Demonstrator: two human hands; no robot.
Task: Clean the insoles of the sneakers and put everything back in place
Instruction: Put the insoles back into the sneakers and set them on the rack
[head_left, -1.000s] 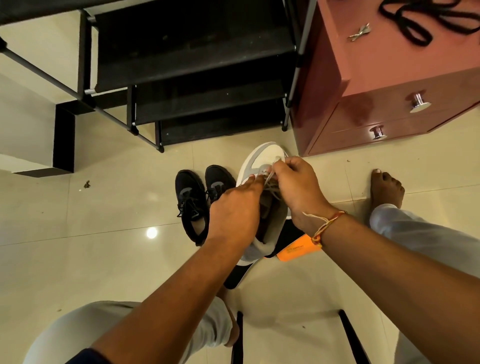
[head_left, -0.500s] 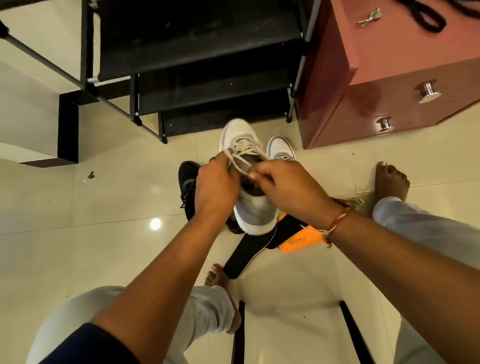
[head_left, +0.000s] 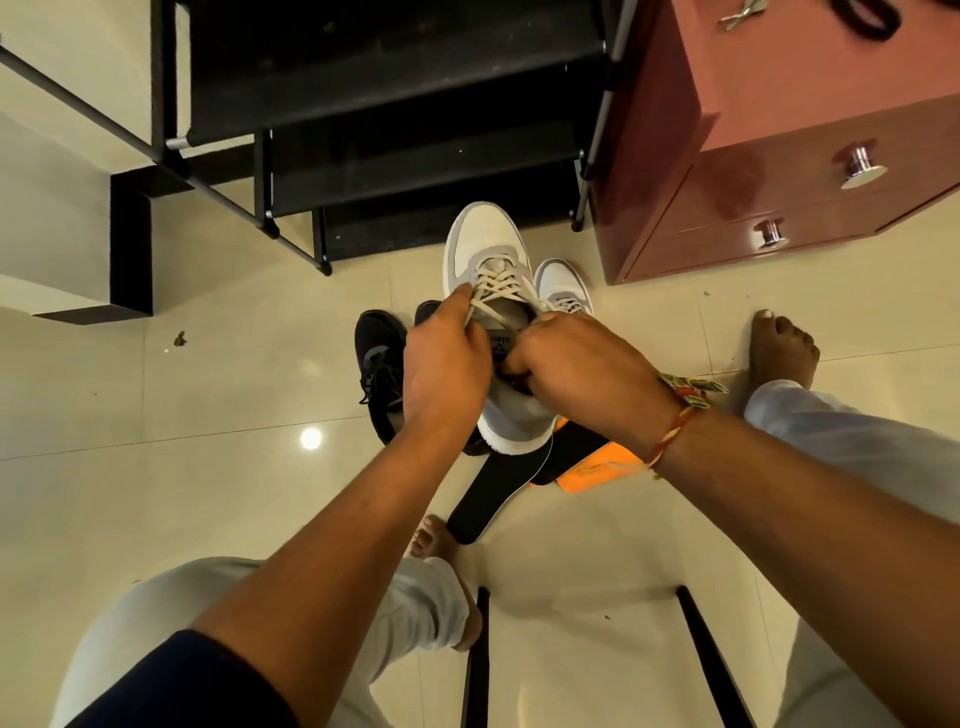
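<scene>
I hold a white and grey sneaker (head_left: 485, 249) up above the floor, toe pointing away. My left hand (head_left: 447, 364) grips its left side and pinches the laces. My right hand (head_left: 576, 374) has its fingers curled into the shoe's opening by the tongue. The second white sneaker (head_left: 561, 286) stands on the floor just right of it. A black insole (head_left: 491, 488) lies on the tiles under my hands, overlapped by a second black insole with an orange heel (head_left: 592, 467).
A pair of black sneakers (head_left: 382, 364) sits on the floor at the left. A black shoe rack (head_left: 395, 104) stands ahead, a red drawer cabinet (head_left: 779, 156) at the right. My bare feet (head_left: 782, 348) rest on the tiles, black chair legs (head_left: 480, 654) below.
The white sneaker has been lifted up and toward the rack, uncovering the second white sneaker. My right hand has moved from the laces into the shoe's opening.
</scene>
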